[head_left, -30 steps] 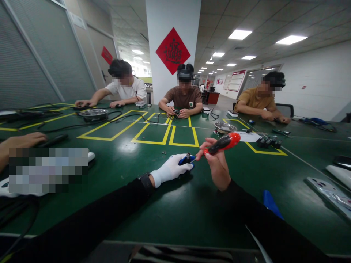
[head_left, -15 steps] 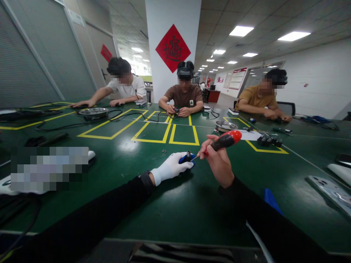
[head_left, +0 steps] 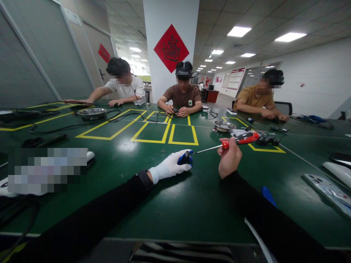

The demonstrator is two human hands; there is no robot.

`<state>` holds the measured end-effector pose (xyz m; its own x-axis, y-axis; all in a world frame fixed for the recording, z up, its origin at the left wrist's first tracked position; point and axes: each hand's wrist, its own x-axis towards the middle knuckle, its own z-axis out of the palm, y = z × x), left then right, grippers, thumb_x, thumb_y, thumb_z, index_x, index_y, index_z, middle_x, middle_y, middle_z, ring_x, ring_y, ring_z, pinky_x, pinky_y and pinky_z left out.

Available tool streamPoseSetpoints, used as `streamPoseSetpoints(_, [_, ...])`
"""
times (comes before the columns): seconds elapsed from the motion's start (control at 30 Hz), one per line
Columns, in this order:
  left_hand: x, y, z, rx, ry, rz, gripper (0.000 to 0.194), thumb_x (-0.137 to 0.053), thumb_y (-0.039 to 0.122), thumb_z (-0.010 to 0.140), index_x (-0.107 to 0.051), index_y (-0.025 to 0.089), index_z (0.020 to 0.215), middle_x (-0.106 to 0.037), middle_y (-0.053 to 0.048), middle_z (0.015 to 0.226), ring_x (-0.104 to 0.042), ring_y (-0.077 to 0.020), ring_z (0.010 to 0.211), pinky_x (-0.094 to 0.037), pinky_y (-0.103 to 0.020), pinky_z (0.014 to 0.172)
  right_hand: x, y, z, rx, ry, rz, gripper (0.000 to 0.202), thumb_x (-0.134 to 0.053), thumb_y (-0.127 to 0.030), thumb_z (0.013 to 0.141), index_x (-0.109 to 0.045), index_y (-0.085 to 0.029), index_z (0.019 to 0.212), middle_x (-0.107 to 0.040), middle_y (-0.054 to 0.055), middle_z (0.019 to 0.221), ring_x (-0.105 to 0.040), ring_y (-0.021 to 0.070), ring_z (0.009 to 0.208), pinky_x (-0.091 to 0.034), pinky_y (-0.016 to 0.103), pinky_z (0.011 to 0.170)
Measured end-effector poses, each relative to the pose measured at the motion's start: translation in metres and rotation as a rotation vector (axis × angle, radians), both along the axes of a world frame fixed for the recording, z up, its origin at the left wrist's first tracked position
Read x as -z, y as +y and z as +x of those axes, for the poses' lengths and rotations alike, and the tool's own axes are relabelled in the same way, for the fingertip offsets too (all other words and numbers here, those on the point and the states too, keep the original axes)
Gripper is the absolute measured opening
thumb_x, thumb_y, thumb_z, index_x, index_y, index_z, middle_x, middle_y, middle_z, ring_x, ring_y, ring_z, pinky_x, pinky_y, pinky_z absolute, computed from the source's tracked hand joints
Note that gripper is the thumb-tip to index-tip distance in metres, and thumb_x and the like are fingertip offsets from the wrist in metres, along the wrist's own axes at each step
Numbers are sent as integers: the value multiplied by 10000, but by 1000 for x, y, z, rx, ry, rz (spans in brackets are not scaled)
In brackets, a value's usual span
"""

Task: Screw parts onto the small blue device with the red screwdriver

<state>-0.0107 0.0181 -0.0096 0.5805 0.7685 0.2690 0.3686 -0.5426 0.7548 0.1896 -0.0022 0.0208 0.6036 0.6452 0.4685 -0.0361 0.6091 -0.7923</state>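
My left hand (head_left: 171, 166), in a white glove with blue fingertips, is closed around a small black part (head_left: 187, 157) with a metal top, just above the green table. Bare, my right hand (head_left: 230, 159) grips a screwdriver (head_left: 245, 138) with a red and black handle. Its thin metal shaft points left, and the tip is close beside the black part. Whether the tip touches it cannot be made out. Tiny metal pieces (head_left: 163, 151) lie on the table beyond my left hand.
Across the green table (head_left: 181, 215) sit three people. Metal bowls (head_left: 224, 126) (head_left: 91, 113), black parts (head_left: 267, 139) and cables lie farther off. A phone (head_left: 327, 191) is at the right, a blue object (head_left: 269, 197) beside my right sleeve.
My right hand has moved right and turned, drawing the screwdriver back from the black part, so more of its shaft shows. My left hand keeps its hold; the view has shifted slightly.
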Motion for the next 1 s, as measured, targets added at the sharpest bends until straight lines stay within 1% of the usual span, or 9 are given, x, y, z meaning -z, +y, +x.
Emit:
streamPoseSetpoints(0.1, [4,3,0,-136,-27,111,988,-765,396,583,-292,180,1424,-400,-137,1414,-355,-299,1315,-264,-422,1107,6,12,10,-26,144,-135,454,-498,-607,776,-597,-166,738,-289,-96,467,-256,50,354,-196,194,331])
streamPoseSetpoints(0.17, [5,4,-1,-143,-22,100,1044,-768,402,576,-235,188,1448,-332,-130,1466,-305,-296,1352,-227,-419,1129,10,17,14,-43,204,-218,431,-586,-591,717,-587,-160,731,-298,-106,467,-244,35,343,-166,183,310])
streamPoseSetpoints(0.3, [-2,1,-8,-42,6,40,920,-735,373,625,-310,212,1425,-446,-108,1397,-444,-275,1261,-326,-401,1080,18,20,16,-124,191,-281,360,-732,-467,622,-552,-157,661,-380,-100,460,-280,21,343,-208,167,306])
streamPoseSetpoints(0.43, [-15,6,-26,12,-40,8,884,-702,370,667,-288,206,1432,-577,-95,1251,-581,-235,1079,-441,-379,969,21,17,12,-266,86,-319,325,-778,-360,597,-585,-163,770,-478,-82,475,-346,28,353,-255,145,315])
streamPoseSetpoints(0.5, [-18,18,-40,-122,-166,72,684,-551,401,802,-321,191,1412,-589,-91,1229,-587,-209,1054,-452,-370,947,20,15,9,-339,67,-376,336,-771,-358,609,-591,-173,824,-545,-60,505,-391,38,359,-299,143,325])
streamPoseSetpoints(0.57, [-14,35,-55,-392,-240,209,536,-450,411,862,-428,175,1342,-574,-92,1250,-563,-208,1083,-430,-371,969,19,12,7,-428,68,-448,345,-740,-392,644,-599,-181,879,-634,-13,597,-473,61,395,-378,161,359])
streamPoseSetpoints(0.67, [0,58,-74,-578,-58,206,506,-489,450,835,-537,148,1238,-614,-104,1172,-565,-236,1064,-428,-386,961,17,8,1,-563,51,-529,355,-668,-457,709,-626,-164,905,-675,36,690,-563,95,479,-472,204,437])
streamPoseSetpoints(0.83, [20,73,-80,-648,277,228,594,-516,531,798,-520,163,1265,-596,-121,1181,-534,-274,1104,-395,-393,974,21,6,-5,-574,15,-481,298,-664,-434,725,-620,-157,823,-562,-31,540,-517,84,464,-460,192,452])
streamPoseSetpoints(1.0, [21,73,-78,-618,376,283,615,-483,538,815,-485,157,1297,-564,-126,1237,-506,-274,1142,-372,-374,989,25,5,-8,-519,-143,-452,294,-690,-402,713,-606,-158,855,-616,-15,593,-530,77,482,-449,188,473])
